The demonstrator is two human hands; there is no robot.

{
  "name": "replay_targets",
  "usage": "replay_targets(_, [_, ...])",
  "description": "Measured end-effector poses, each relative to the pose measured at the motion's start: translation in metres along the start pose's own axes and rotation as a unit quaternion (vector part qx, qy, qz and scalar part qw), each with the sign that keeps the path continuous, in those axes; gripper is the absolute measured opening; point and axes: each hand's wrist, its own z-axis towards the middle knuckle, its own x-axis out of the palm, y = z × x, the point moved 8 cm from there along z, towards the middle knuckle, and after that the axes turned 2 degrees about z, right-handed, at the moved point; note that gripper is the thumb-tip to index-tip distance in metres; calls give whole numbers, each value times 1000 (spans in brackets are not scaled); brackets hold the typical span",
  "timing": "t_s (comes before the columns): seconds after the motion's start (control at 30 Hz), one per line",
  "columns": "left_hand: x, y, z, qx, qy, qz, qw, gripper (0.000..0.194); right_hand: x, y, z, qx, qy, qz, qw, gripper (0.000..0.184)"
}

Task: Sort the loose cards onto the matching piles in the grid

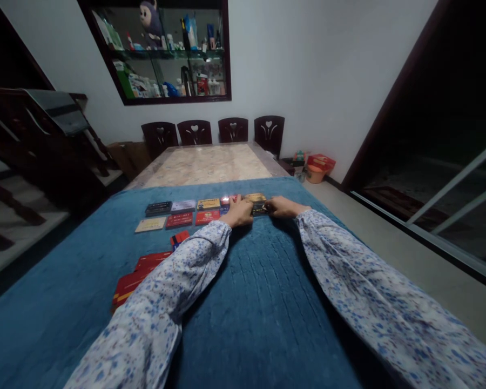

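Two rows of cards lie at the far part of the blue cloth. A black card (260, 209) sits at the right end of the near row, between my two hands. My left hand (240, 212) is closed at its left edge, with fingers also over a blue card beside it. At the right edge of the black card, the fingers of my right hand (284, 207) are pinched. Just behind is a gold card (254, 197). Further left are a yellow card (208, 203), a red card (207, 217), a silver card (183, 205) and a cream card (150, 224).
Red card sleeves (132, 281) lie on the blue cloth (243, 324), partly behind my left sleeve. A small red and blue item (180, 239) is near them. Beyond stretches a stone-topped table (210, 162), with several dark chairs (269, 132) at its far end.
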Motion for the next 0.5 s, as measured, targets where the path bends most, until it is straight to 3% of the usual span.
replay_targets(0.4, [-24,4,-25,27,-65,-6,997,28,1,-16,-8,13,-63,69,996,45])
replay_targets(0.5, [-30,9,-35,25,-77,-8,997,29,-3,-18,-17,10,-93,81,992,41])
